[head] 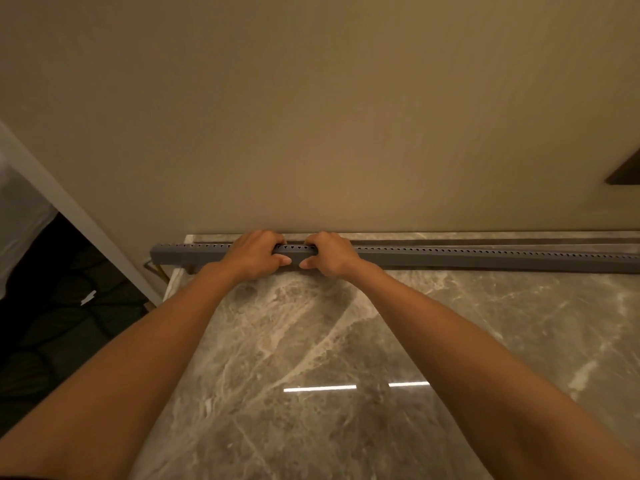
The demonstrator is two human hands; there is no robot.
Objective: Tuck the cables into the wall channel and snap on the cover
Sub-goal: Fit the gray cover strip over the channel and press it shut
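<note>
A long grey slotted cable channel (450, 259) lies along the back of a marble countertop (311, 341), against the beige wall (311, 116). Its left end sticks out past the counter's left edge. My left hand (254, 252) and my right hand (329, 254) sit side by side on the channel, fingers curled over its top and thumbs against its front face. A yellowish cable (161, 270) shows just below the channel's left end. Whether cables lie inside the channel is hidden.
A white door frame (69, 209) runs diagonally at the left, with dark floor (52, 323) below it. A dark object (623, 174) juts from the wall at the far right. Light strips reflect on the counter.
</note>
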